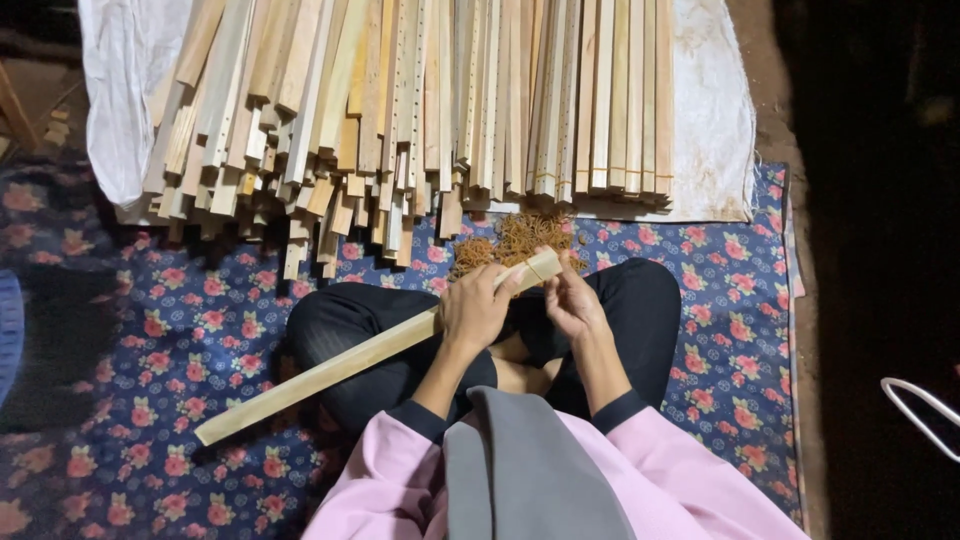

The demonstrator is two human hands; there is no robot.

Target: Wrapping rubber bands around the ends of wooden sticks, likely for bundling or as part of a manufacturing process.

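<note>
Floral mat (200, 330) covers floor, lower frame. White sheet (715, 120) across top, under big pile of wooden slats (400, 100). Person sits cross-legged at centre, pink sleeves. Long bundle of slats (340, 365) runs diagonally from lower left up to centre, resting over knee. Heap of brown rubber bands (510, 240) just beyond knees, centre. Left hand (475, 310) clamped round bundle near upper end. Right hand (572, 300) fingers pinched together at bundle tip, on thin band there.

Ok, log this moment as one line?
left hand: grips long pale wooden slat bundle | right hand: at bundle's end | behind: pile of orange-brown rubber bands, stacked wooden slats
</note>
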